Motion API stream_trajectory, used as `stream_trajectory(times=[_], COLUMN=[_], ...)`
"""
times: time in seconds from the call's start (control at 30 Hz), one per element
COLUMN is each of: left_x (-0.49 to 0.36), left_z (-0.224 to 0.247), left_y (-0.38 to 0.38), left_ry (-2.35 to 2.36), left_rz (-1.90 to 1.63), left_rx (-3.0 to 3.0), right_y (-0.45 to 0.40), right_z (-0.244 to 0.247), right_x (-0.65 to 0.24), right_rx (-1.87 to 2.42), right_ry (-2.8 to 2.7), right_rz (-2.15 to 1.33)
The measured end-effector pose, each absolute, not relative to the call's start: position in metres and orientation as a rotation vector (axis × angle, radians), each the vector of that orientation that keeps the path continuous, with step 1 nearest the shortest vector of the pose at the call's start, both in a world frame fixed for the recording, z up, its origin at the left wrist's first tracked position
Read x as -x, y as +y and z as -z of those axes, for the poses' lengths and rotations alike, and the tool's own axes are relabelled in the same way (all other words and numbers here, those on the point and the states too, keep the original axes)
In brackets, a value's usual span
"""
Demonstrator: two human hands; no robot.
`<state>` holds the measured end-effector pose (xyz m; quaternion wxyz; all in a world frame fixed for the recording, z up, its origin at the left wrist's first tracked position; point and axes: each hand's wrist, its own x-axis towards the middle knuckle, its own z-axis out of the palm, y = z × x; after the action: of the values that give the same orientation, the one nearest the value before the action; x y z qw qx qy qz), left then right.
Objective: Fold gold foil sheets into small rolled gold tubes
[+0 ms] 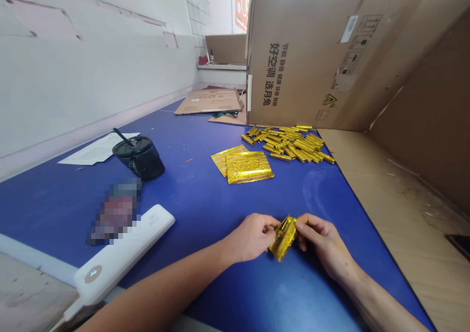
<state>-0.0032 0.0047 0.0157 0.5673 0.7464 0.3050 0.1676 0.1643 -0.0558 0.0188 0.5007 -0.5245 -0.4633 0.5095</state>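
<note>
A partly folded gold foil sheet (283, 239) is held between both hands above the blue table. My left hand (253, 236) pinches its left edge with thumb and forefinger. At its upper right edge, my right hand (321, 239) grips the foil between thumb and fingers. Beyond the hands, flat gold sheets (250, 167) lie overlapping on the table. Farther back to the right is a pile of several rolled gold foil pieces (293, 143).
On the left stand a dark lidded mug (141, 158) with a handle, white paper (90, 150), a blurred item (117, 209) and a long white device (125, 253). A large cardboard box (304, 58) rises behind the pile. Flat cardboard (209, 101) lies at the back.
</note>
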Motion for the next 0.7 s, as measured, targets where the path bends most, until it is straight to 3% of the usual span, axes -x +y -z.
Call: stream_trajectory(times=[0.7], left_x=[0.002], left_z=[-0.035], left_y=[-0.008], left_ry=[0.812], left_rz=[-0.602], left_rx=[-2.171], right_y=[-0.055], right_z=[-0.025], right_x=[-0.164], right_rx=[1.357], right_ry=[-1.192], right_rz=[-1.342])
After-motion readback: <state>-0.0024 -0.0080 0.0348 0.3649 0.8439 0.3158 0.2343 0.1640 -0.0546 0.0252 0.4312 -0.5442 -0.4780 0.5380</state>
